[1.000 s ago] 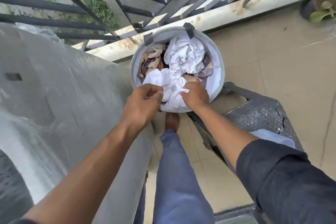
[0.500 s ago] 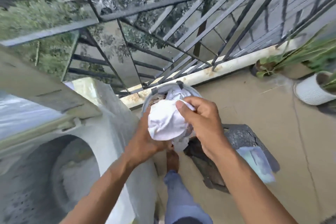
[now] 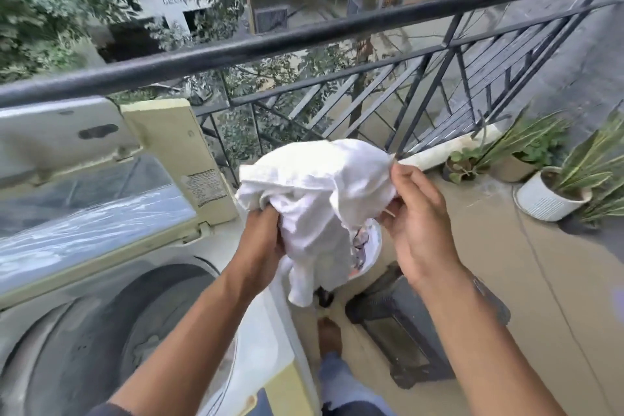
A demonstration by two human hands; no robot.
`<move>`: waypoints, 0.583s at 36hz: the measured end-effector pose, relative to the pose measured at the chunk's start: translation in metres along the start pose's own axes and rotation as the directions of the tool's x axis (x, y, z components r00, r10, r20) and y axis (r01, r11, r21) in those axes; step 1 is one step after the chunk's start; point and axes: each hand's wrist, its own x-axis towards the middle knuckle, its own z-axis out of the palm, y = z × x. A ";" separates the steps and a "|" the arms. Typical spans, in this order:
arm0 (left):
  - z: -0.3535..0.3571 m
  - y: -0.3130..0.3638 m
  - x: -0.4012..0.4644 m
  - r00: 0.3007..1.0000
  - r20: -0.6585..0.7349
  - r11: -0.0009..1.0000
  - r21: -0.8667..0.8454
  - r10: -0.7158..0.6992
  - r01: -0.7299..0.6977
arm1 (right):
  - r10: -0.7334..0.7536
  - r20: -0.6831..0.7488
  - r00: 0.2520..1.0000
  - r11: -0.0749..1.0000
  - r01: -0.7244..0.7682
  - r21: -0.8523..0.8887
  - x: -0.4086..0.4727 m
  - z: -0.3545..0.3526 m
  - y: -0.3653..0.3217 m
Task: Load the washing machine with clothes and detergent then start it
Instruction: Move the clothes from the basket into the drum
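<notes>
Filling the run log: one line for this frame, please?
phase: loading | left hand: grips white garment | right hand: pinches its edge | washer: lid open | garment: not yet in drum

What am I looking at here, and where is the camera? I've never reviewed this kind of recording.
The camera sits on a person's head, looking forward and down, so both forearms reach in from the bottom. No robot is involved. The left hand grips a crumpled white cloth garment from below, and the right hand pinches its upper edge. At left is a cream top-loading washing machine with its lid raised and drum open. Behind runs a black metal balcony railing; potted plants stand on the floor at right.
</notes>
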 end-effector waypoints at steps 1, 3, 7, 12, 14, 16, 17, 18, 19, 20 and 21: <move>0.000 0.005 -0.004 1.000 0.030 0.999 -0.048 0.006 -0.004 | 0.011 -0.057 0.998 0.998 -0.014 -0.060 -0.002 -0.006 0.010; 0.002 0.017 -0.015 0.994 0.106 0.993 -0.113 0.033 -0.021 | 0.067 -0.156 0.986 0.988 -0.087 -0.124 -0.007 -0.016 0.031; 0.005 0.039 -0.039 0.977 0.196 0.976 -0.213 0.078 -0.035 | 0.383 -0.210 0.899 0.908 -0.408 -0.094 -0.019 -0.029 0.074; 0.000 0.053 -0.068 0.932 0.320 0.948 -0.311 0.171 -0.067 | 0.710 0.029 0.704 0.685 -0.699 0.205 -0.037 -0.035 0.122; -0.010 0.053 -0.075 0.932 0.309 0.927 -0.369 0.187 -0.064 | 0.668 0.097 0.738 0.696 -0.665 0.270 -0.044 -0.022 0.119; -0.027 0.053 -0.083 0.934 0.281 0.910 -0.405 0.222 -0.095 | 0.619 0.123 0.776 0.676 -0.605 0.421 -0.039 -0.011 0.116; -0.037 0.052 -0.087 0.934 0.257 0.902 -0.412 0.249 -0.127 | 0.601 0.168 0.782 0.635 -0.594 0.493 -0.036 -0.010 0.115; -0.046 0.054 -0.092 0.938 0.224 0.902 -0.402 0.264 -0.157 | 0.553 0.223 0.803 0.638 -0.580 0.506 -0.038 -0.005 0.112; -0.054 0.055 -0.099 0.948 0.181 0.911 -0.369 0.264 -0.183 | 0.500 0.199 0.843 0.702 -0.529 0.477 -0.039 -0.001 0.110; -0.064 0.053 -0.103 0.958 0.109 0.911 -0.354 0.267 -0.214 | 0.478 0.183 0.859 0.758 -0.509 0.407 -0.042 0.004 0.104; -0.078 0.048 -0.103 0.960 0.032 0.914 -0.314 0.279 -0.256 | 0.463 0.224 0.857 0.770 -0.515 0.378 -0.045 0.009 0.099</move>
